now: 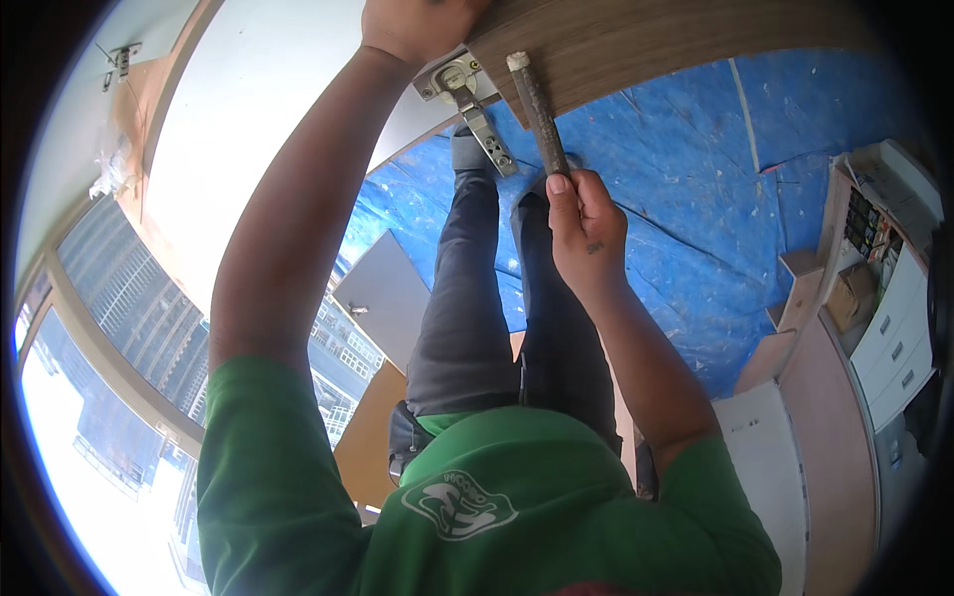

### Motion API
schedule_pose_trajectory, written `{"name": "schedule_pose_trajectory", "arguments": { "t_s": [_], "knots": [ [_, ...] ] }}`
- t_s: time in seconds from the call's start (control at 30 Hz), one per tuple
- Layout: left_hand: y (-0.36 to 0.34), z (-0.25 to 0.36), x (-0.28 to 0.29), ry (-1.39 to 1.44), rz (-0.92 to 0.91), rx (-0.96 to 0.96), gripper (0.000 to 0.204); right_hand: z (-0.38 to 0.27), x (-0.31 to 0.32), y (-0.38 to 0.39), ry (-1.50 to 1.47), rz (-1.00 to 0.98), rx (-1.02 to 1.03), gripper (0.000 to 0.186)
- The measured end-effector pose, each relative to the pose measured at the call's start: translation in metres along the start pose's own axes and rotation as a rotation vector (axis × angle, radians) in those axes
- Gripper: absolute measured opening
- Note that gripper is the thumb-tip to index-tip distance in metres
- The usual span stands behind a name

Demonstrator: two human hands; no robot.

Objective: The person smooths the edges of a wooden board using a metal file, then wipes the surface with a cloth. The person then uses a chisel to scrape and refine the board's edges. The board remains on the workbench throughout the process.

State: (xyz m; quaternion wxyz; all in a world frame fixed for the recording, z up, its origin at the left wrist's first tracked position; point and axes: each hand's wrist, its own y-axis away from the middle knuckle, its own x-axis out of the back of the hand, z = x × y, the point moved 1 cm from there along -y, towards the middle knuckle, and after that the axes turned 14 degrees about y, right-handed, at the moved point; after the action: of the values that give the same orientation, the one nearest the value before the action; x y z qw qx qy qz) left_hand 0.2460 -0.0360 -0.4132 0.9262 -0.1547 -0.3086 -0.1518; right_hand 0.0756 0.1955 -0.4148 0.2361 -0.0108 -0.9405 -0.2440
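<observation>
My right hand [584, 223] is closed round a worn dark stick [540, 114] with a pale, chipped-looking upper end. The stick points up and slightly left, its top in front of a brown wood-grain board [646, 45]. A metal cabinet hinge [482, 129] juts from a white door panel [268, 84], its round cup set near the panel's edge and its arm swung out. My left hand [417, 28] is raised at the upper edge of the view, above the hinge and beside the board's corner. The fingers of that hand are mostly cut off, so its hold is hidden.
Blue sheeting [686, 219] covers the floor under my feet. On the right stands a white drawer unit [894, 328] with shelves and boxes. A loose grey panel [383, 298] lies by my legs on the left, near a window [129, 268]. Another hinge [121, 60] hangs at upper left.
</observation>
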Motion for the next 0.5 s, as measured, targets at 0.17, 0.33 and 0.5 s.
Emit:
{"name": "schedule_pose_trajectory", "arguments": {
  "t_s": [0.17,0.33,0.5],
  "knots": [
    [0.002,0.002,-0.001,0.011,-0.014,0.018,0.043,0.003,-0.003,0.008,0.068,0.049,0.027,0.026],
    [0.001,0.004,0.0,-0.002,-0.019,0.014,0.042,-0.011,-0.007,-0.016,0.034,0.085,-0.035,0.026],
    [-0.001,0.003,-0.002,-0.02,-0.026,0.005,0.041,-0.007,-0.011,0.018,0.04,0.141,-0.08,0.027]
  ]
}}
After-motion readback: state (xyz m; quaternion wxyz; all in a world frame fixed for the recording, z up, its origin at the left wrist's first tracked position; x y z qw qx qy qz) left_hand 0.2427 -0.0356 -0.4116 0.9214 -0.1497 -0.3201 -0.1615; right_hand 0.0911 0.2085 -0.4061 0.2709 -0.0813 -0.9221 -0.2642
